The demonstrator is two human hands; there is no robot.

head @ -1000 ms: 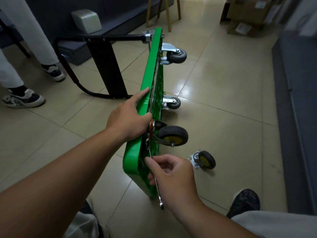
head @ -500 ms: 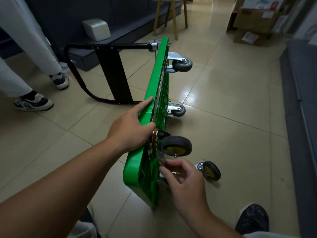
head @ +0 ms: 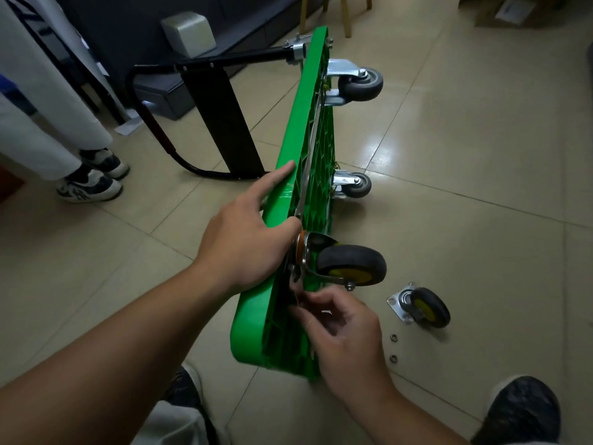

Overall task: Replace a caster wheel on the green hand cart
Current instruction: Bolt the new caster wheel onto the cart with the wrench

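a floor of glossy beige tiles fills the room, with a dark low platform, a grey box and wooden stool legs at the far side, and a bystander's sneakers well left of the fingers. the green hand cart stands on one long edge on the tiles, its long axis running away from the person, deck facing left, ribbed underside and wheels facing right, and its black handle sticking out left at the far end. the left hand grips the cart's upper rim, forefinger laid straight along it toward the far end and thumb pressed on the underside; the other fingers are hidden over the edge. the right hand is curled at the underside, thumb and forefinger tips together; whether they hold anything cannot be told. just beyond those fingertips, touching the left thumb, sits a mounted caster wheel with a yellow hub. two grey casters lie past the left forefinger. a loose caster lies just right of the right knuckles, two small nuts beside it.
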